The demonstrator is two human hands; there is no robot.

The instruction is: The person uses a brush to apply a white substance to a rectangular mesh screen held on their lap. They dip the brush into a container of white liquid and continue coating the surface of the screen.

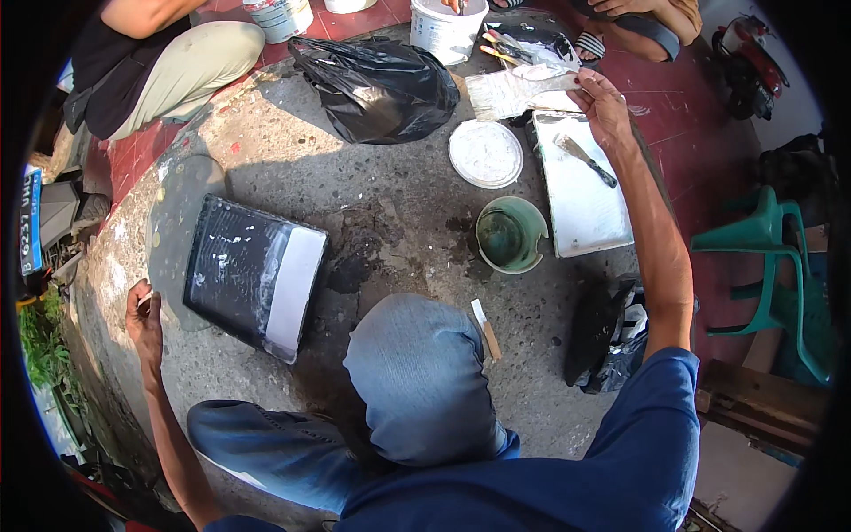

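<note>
Reaching out, right hand (605,105) grips the wide brush (510,91) above the white tray (585,208). Left hand (144,315) pinches something small beside the black panel (253,275); one end painted white, rest bare.

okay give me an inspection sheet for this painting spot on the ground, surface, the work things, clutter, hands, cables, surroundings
Surface: rough concrete ground, stained dark near the middle, with red tiles beyond.
Job's things: wide paintbrush held at the far side; white paint tray with a scraper lying in it; black paint tray with white paint along its right end.
Clutter: green bowl, white lid, black plastic bag, small brush, white bucket.
Hands: right hand grips the wide paintbrush; left hand rests on the ground beside the black tray, pinching something small.
Cables: nothing seen.
Surroundings: other people seated across; green plastic chair at right.
</note>
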